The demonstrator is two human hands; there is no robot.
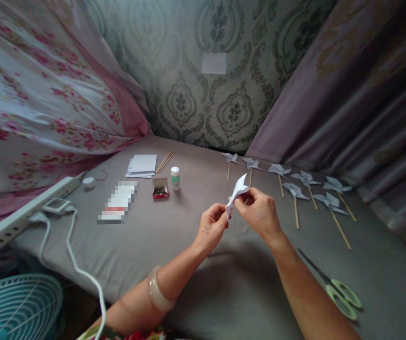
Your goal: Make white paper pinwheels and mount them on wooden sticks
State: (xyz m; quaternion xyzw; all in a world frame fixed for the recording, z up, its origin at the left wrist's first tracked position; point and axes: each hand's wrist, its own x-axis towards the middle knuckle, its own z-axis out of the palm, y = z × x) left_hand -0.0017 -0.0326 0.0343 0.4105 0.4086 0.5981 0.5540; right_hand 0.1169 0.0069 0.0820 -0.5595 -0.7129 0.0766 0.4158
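Head view: a folded white paper piece (pixel 238 191) is held up over a grey sheet (pixel 174 231), just right of centre, between two bare hands. Its lower end is pinched by the left hand (pixel 213 225), thumb and fingers closed together with little gap. Its right side is gripped by the right hand (pixel 259 212), thumb and bent fingers drawn in on the fold; some fingertips are hidden, so their exact placement cannot be told. A pale bangle (pixel 158 290) is worn on the left arm.

Beyond and to the right, seven paper pinwheels (pixel 331 202) are laid out, each fixed to a wooden stick. Scissors (pixel 330 282) with green handles are laid at near right, blades angled away.

Left of the hands, an open red box (pixel 161 194) is seen with small dark pieces inside; a white-capped bottle (pixel 175 180) is set just beside it. Farther back, white sheets (pixel 143 164) are stacked, with loose sticks (pixel 166 161) placed alongside. A flat item (pixel 117 203) is blurred out. Along the left edge, a power strip (pixel 15 217) is fitted with white cables (pixel 101 302); a blue fan (pixel 19 302) is partly seen below.
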